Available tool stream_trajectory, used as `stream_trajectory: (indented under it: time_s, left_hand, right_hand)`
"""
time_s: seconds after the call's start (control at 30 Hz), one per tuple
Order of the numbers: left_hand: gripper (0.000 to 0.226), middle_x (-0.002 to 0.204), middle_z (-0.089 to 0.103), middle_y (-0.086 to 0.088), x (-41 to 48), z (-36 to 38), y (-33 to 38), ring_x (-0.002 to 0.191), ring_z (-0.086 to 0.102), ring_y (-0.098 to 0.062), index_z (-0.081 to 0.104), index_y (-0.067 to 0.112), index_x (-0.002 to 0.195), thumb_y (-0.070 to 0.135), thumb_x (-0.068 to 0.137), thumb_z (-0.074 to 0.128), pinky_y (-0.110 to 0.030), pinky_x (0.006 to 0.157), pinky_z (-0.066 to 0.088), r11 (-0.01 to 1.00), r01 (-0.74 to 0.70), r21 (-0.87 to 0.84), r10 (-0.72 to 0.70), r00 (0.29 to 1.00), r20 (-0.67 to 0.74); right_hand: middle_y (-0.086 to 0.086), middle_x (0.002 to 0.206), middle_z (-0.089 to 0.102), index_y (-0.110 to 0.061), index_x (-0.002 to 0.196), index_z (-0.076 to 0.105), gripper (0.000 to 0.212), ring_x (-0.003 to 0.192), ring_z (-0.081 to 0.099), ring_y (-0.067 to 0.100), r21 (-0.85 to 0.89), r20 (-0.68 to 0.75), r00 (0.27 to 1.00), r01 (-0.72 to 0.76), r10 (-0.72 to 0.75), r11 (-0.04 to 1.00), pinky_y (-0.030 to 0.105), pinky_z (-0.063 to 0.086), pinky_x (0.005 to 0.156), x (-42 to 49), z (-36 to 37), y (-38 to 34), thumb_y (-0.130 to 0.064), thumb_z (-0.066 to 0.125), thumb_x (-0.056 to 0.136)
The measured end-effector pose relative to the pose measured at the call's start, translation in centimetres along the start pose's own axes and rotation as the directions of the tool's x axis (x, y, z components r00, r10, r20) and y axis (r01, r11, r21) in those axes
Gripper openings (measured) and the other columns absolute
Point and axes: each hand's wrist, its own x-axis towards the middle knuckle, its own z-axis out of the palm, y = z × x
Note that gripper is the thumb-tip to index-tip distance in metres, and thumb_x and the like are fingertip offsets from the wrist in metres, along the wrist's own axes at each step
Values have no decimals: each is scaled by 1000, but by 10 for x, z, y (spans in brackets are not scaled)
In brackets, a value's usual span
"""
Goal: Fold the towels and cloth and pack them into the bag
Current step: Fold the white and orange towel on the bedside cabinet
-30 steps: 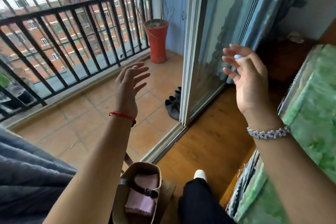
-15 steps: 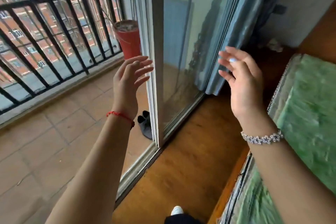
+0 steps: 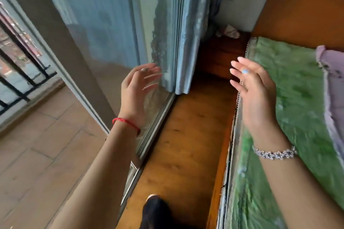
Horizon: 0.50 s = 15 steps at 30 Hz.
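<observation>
My left hand [image 3: 136, 89] is raised in front of the glass door, fingers relaxed and spread, holding nothing; a red string is on its wrist. My right hand [image 3: 253, 87] is raised over the left edge of the bed, fingers loose, also holding nothing, with a silver bracelet on the wrist. A pale lilac cloth [image 3: 333, 87] lies on the green bedspread [image 3: 290, 109] at the far right, partly cut off by the frame edge. The bag is out of view.
A sliding glass door [image 3: 115, 42] stands on the left, with the tiled balcony floor [image 3: 37, 145] and black railing [image 3: 16, 65] beyond. A blue curtain [image 3: 189, 29] hangs at the door's end. A narrow wooden floor strip [image 3: 182, 145] runs between door and bed. My foot [image 3: 154, 208] is below.
The view has swung right, from the balcony toward the bed. The bag and red pot have left the frame and the lilac cloth has come into view. Both hands stay raised and holding nothing.
</observation>
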Motion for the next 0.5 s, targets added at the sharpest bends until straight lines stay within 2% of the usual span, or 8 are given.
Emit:
stream_trajectory:
  time_s: [0.13,0.33,0.5]
  left_hand:
    - [26,90,71,1,50,30,-14,92,66,-17,65,16,90,15,91,40,-32,84,47,1000,17,-12,-16,997,73]
    - [25,87,72,6,148,64,-33,90,67,-13,67,23,86,23,83,43,-29,80,49,1000,6,3,-7,982,188]
    - [25,91,73,3,223,106,-54,96,67,-19,68,22,89,25,82,45,-35,89,49,999,53,-10,-49,960,276]
  right_hand:
    - [-5,107,69,-25,100,64,28,105,64,9,6,-111,994,13,-12,1000,22,49,82,40,-13,7,-7,45,91]
    - [-3,111,68,-26,99,64,28,107,64,8,8,-225,973,52,-49,999,24,49,86,120,-9,17,-7,45,91]
    - [-2,112,67,-26,100,63,28,109,63,10,-27,-292,954,67,-72,997,28,49,91,180,-12,27,-7,44,92]
